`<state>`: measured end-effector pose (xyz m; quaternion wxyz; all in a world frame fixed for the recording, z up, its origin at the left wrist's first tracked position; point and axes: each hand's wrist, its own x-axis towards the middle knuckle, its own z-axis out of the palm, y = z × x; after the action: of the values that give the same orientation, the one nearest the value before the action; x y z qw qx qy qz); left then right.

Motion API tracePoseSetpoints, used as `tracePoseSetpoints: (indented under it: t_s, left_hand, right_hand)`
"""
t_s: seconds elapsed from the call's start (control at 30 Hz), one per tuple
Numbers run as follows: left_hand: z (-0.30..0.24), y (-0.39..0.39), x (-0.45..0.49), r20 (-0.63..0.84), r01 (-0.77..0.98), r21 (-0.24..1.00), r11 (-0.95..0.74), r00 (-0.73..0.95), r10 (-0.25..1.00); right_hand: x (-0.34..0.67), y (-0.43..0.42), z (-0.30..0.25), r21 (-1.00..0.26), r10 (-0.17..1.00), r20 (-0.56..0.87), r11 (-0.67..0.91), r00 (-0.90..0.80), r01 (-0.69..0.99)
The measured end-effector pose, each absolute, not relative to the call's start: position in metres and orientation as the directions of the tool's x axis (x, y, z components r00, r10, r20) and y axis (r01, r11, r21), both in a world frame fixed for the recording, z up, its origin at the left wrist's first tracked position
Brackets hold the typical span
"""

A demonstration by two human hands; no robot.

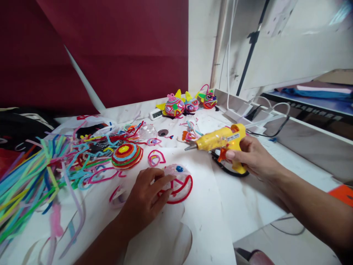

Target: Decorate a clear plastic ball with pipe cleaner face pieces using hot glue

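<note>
My right hand (252,158) is closed round the handle of a yellow glue gun (219,139), finger by its orange trigger, nozzle pointing left. My left hand (146,198) rests with its fingers pressed on a clear plastic dome (176,175) that carries a blue dot and red and pink pipe-cleaner curves, on white paper. A coiled disc of coloured pipe cleaners (127,155) lies just left of it, beside a pink loop (156,158).
A big tangle of loose pipe cleaners (41,173) covers the table's left side. Three finished colourful fish-like figures (187,103) and a small white timer (156,114) stand at the back. Cables and a power strip (248,110) run along the right. A red curtain hangs behind.
</note>
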<state>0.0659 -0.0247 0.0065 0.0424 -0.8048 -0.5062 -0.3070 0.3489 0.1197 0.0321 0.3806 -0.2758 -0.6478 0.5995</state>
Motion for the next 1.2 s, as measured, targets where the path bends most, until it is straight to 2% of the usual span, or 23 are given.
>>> tracePoseSetpoints:
  t_s: [0.2,0.47,0.83,0.97,1.2]
  left_hand:
    - [0.005,-0.025,0.067,0.55,0.841,0.286,-0.459,0.248,0.798]
    - [0.005,-0.025,0.068,0.552,0.839,0.312,-0.446,0.222,0.803]
    - [0.009,-0.025,0.068,0.539,0.863,0.297,-0.409,0.202,0.818]
    - [0.009,-0.025,0.069,0.533,0.854,0.328,-0.404,0.186,0.825]
    - [0.01,-0.025,0.07,0.541,0.845,0.34,-0.412,0.182,0.821]
  right_hand:
    - [0.346,0.114,0.042,-0.981,0.758,0.148,0.194,-0.635,0.002]
    - [0.342,0.106,0.038,-0.979,0.734,0.101,0.194,-0.672,0.064]
    - [0.342,0.101,0.03,-0.984,0.633,0.08,0.172,-0.77,0.039]
    - [0.339,0.102,0.031,-0.97,0.584,0.086,0.235,-0.807,0.067]
    - [0.335,0.1,0.031,-0.962,0.568,0.05,0.248,-0.821,0.113]
